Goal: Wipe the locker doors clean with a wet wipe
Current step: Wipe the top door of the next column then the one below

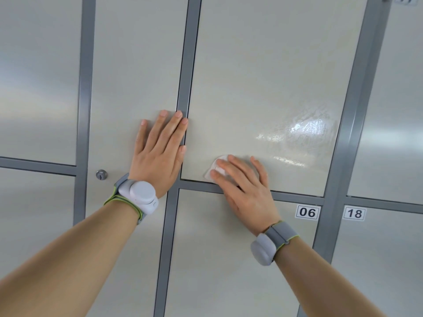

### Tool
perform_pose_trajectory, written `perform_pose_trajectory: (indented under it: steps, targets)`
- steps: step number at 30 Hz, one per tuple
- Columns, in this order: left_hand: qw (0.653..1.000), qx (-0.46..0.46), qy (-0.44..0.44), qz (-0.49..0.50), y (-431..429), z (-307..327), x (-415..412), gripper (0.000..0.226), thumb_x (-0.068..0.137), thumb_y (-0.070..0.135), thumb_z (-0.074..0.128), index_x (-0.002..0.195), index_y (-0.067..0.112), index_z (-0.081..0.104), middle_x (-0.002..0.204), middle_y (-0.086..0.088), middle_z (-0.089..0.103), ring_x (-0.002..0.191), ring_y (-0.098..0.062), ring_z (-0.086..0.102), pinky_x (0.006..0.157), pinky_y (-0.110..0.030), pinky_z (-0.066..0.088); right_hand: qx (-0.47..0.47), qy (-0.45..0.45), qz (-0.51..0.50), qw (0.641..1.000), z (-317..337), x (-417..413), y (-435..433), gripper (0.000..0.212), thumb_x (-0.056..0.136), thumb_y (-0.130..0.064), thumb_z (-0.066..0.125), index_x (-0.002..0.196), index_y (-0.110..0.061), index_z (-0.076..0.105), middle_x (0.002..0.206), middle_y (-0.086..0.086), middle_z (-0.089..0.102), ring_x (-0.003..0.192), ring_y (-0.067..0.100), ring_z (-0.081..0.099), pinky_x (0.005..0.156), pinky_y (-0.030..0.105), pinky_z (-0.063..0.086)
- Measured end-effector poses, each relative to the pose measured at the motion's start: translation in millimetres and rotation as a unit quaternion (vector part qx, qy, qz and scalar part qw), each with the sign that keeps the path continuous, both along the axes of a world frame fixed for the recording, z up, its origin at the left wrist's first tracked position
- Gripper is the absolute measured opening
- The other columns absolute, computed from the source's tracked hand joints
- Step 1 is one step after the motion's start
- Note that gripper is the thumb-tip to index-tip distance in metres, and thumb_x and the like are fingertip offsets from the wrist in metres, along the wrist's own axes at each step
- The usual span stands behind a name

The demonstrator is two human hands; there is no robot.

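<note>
R hand (242,179) flat, pressing wipe (217,167) on door (263,76).

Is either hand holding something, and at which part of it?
Nothing is gripped. The right hand presses the wet wipe flat on the locker door, fingers over it; the left hand is empty.

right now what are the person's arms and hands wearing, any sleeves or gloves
No sleeves or gloves: both forearms are bare. Behind the left hand a grey strap with lime-green edging carries a white rounded device. Behind the right hand a matching strap holds a pale grey oval pod.
</note>
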State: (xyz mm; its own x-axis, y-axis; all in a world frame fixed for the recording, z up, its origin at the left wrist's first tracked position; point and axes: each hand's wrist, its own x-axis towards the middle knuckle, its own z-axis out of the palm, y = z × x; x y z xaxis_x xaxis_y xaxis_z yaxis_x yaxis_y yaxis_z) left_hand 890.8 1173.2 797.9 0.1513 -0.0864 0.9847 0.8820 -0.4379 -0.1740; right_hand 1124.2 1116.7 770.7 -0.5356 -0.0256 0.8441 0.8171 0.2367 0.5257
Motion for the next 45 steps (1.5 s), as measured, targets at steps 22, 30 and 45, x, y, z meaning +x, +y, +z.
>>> perform_pose_trajectory:
  steps: [22,30,45]
  targets:
    - [0.998,-0.062,-0.012,-0.006,-5.5,-28.1,-23.7,0.052,0.106,0.029,0.036,0.156,0.012,0.034,0.162,-0.002,0.032,0.154,-0.025,0.016,0.125,-0.045,0.005,-0.011,0.013,0.028,0.999,3.4,-32.8,7.4,0.033,0.093,-0.005,0.060,0.122,-0.017,0.071,0.135,0.003,0.062,0.132,0.025,0.053,0.114,0.054,0.031]
    - [0.998,-0.055,-0.014,-0.003,-5.2,-28.4,-22.2,0.051,0.107,0.028,0.035,0.155,0.011,0.035,0.162,-0.003,0.032,0.154,-0.026,0.016,0.125,-0.048,0.007,0.014,0.013,0.011,1.000,21.5,-27.7,3.1,0.032,0.093,-0.005,0.060,0.119,-0.019,0.072,0.131,0.000,0.064,0.128,0.023,0.056,0.114,0.054,0.032]
    - [0.999,-0.051,-0.008,0.004,-4.3,-29.2,-23.4,0.051,0.107,0.028,0.036,0.155,0.010,0.036,0.162,-0.003,0.032,0.153,-0.027,0.018,0.125,-0.048,0.008,-0.016,-0.011,0.030,0.999,3.9,-53.6,8.3,0.032,0.092,-0.003,0.062,0.119,-0.018,0.071,0.133,0.001,0.063,0.128,0.025,0.055,0.115,0.051,0.031]
